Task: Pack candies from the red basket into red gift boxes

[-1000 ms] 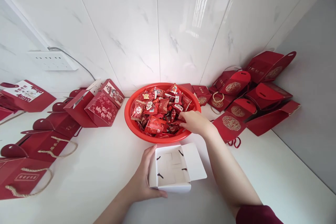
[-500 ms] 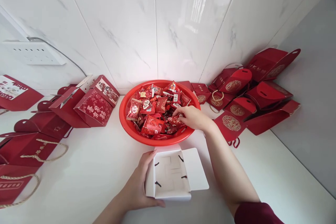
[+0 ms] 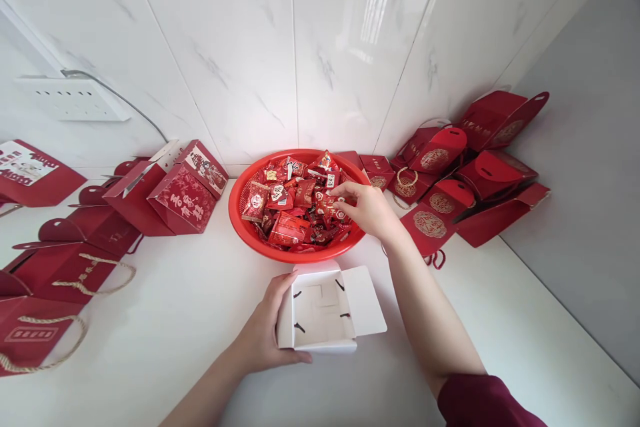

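My left hand [image 3: 267, 330] grips a small open box [image 3: 320, 347] by its left side, thumb along the near side. The box is white inside, its flap [image 3: 364, 300] spread to the right, and short dark cord ends poke through its walls. No candy shows in it. Just beyond stands a red plastic basket [image 3: 240, 223] heaped with red wrapped candies [image 3: 290, 229]. Over the basket's right part, my right hand [image 3: 367, 208] pinches a red wrapped candy [image 3: 326, 203] with white marks between thumb and fingers.
Red gift boxes with rope handles [image 3: 95, 273] line the left side, two larger boxes [image 3: 183, 199] behind them. More red boxes with gold emblems [image 3: 431, 224] pile up at the right by a grey panel [image 3: 575, 167]. A socket strip [image 3: 75, 99] sits against the tiled wall.
My right hand has risen a little from the heap with the candy at its fingertips. My left hand still holds the box. The whole view has shifted slightly.
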A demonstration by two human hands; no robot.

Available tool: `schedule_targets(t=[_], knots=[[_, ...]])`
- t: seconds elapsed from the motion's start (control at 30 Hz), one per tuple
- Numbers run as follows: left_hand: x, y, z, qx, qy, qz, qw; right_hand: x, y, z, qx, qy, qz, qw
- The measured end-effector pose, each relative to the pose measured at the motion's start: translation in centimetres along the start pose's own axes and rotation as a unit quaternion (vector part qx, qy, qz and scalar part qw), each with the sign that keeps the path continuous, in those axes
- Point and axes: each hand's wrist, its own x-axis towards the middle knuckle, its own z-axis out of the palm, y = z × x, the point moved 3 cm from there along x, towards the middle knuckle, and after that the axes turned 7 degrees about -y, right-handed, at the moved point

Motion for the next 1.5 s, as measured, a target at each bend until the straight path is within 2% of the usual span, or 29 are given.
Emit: schedule_targets(t=[0.07,0.13,0.2,0.27,0.33,0.4,0.5,0.57,0.67,0.83,0.97,1.13,1.23,1.37,1.5], knots=[[0.0,0.1,0.0,-0.001,0.002,-0.002,1.000,0.0,0.0,0.4,-0.033,0.046,-0.009,0.998],[0.0,0.1,0.0,0.000,0.001,-0.006,1.000,0.2,0.0,1.3,-0.051,0.022,-0.025,0.998],[0.0,0.2,0.0,0.001,0.001,-0.010,1.000,0.3,0.1,2.6,-0.046,-0.090,-0.021,0.995],[0.1,0.2,-0.1,0.000,0.002,-0.007,1.000,0.5,0.2,3.9,-0.040,-0.224,-0.007,0.974],[0.3,0.3,-0.1,-0.007,0.003,-0.001,1.000,0.8,0.3,4.8,-0.044,-0.313,-0.005,0.949],[0.5,0.2,-0.1,-0.016,0.003,0.004,1.000,1.4,0.5,5.2,-0.053,-0.346,-0.008,0.937],[0.6,-0.1,0.0,-0.026,0.003,0.002,1.000,2.5,1.1,6.0,-0.069,-0.362,-0.006,0.930],[0.6,-0.3,0.0,-0.035,0.003,-0.002,0.999,2.9,1.6,6.5,-0.070,-0.353,-0.008,0.933],[0.5,-0.4,0.1,-0.046,0.001,-0.006,0.999,3.1,2.0,6.8,-0.053,-0.306,-0.013,0.950],[0.4,-0.3,0.1,-0.048,0.002,-0.014,0.999,3.1,1.9,5.7,0.012,-0.227,-0.015,0.974],[0.2,-0.3,-0.2,-0.035,0.003,-0.018,0.999,3.3,1.9,5.0,0.088,-0.179,0.010,0.980],[0.2,-0.2,-0.3,-0.016,0.002,-0.021,1.000,3.5,2.9,5.1,0.192,-0.095,0.048,0.976],[0.4,0.8,-0.3,0.010,0.000,-0.027,1.000,3.6,2.9,4.7,0.229,-0.070,0.029,0.970],[0.5,3.5,-0.9,0.120,-0.016,-0.076,0.990,2.7,2.1,3.1,0.239,-0.062,-0.011,0.969],[-0.4,6.5,-3.0,0.223,-0.060,-0.122,0.965,1.2,1.1,1.5,0.181,-0.023,-0.014,0.983]])
